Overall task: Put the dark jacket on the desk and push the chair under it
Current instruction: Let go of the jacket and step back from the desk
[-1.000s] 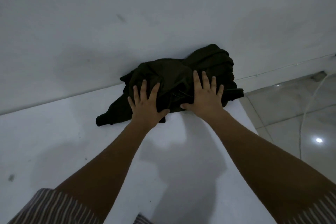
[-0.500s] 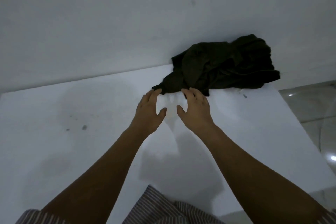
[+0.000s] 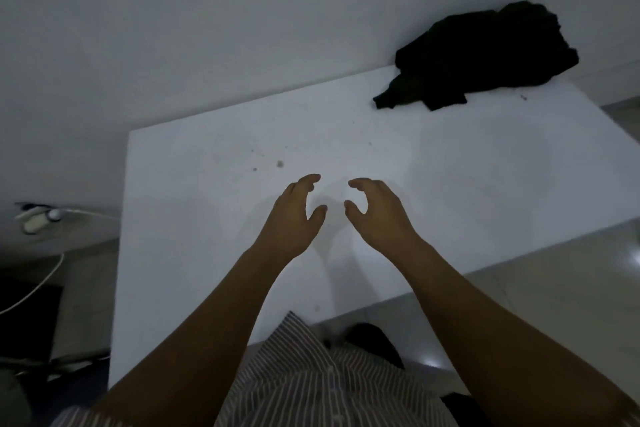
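Dark jacket (image 3: 485, 55) bunched at counter (image 3: 207, 218) far corner; soft, limp, best gathered by bulk. Both hands (image 3: 294, 215) (image 3: 377, 211) empty, loosely curled.

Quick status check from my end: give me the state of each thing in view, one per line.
dark jacket: bunched in a heap on the desk's far right corner, against the wall, not held.
desk: white top, bare except for the jacket and a few small specks.
left hand: empty, fingers curled, over the desk.
right hand: empty, fingers curled, over the desk.
chair: not visible.
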